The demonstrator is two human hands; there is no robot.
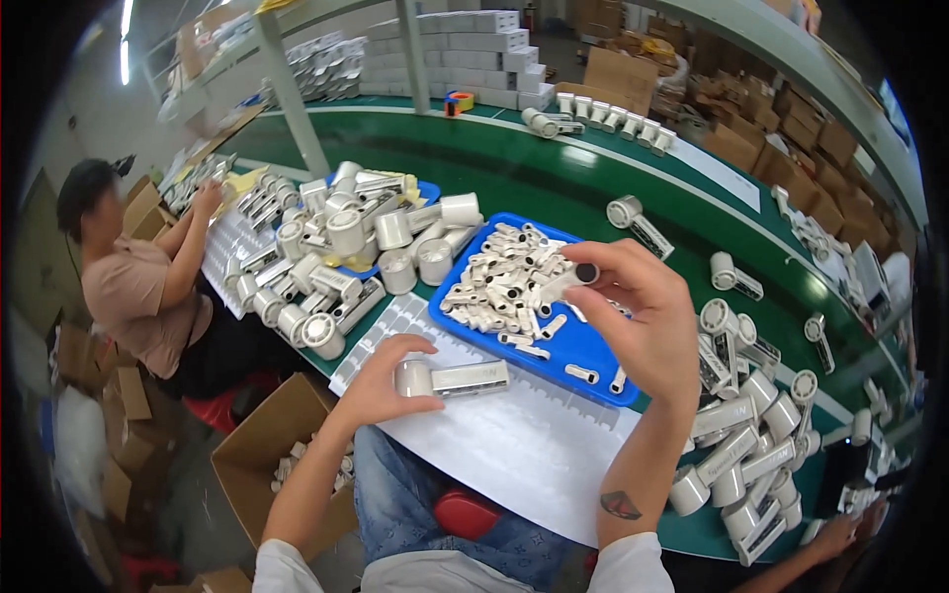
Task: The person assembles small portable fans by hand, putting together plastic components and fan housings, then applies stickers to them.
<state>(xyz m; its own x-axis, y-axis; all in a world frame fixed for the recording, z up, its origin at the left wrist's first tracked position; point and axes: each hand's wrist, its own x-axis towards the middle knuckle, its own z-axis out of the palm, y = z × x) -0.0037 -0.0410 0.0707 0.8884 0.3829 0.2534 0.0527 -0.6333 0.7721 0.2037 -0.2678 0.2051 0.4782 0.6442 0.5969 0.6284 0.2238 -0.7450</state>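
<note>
My left hand (374,390) is closed round the drum-shaped head of a white handheld device (471,378), whose rectangular handle points right. The device is held over a white sheet (494,455) at the near edge of the bench. My right hand (647,321) pinches a small white part with a round black end (585,273) between thumb and fingertips. Below that hand, a blue tray (547,366) holds a heap of similar small white parts (504,272), several of them with black ends.
Piles of white devices stand left of the tray (346,232) and at the right (741,445). Beyond is a green conveyor (554,163) carrying more devices. An open cardboard box (237,445) is at lower left. A co-worker (138,267) sits at left; another person's hand (835,537) shows at lower right.
</note>
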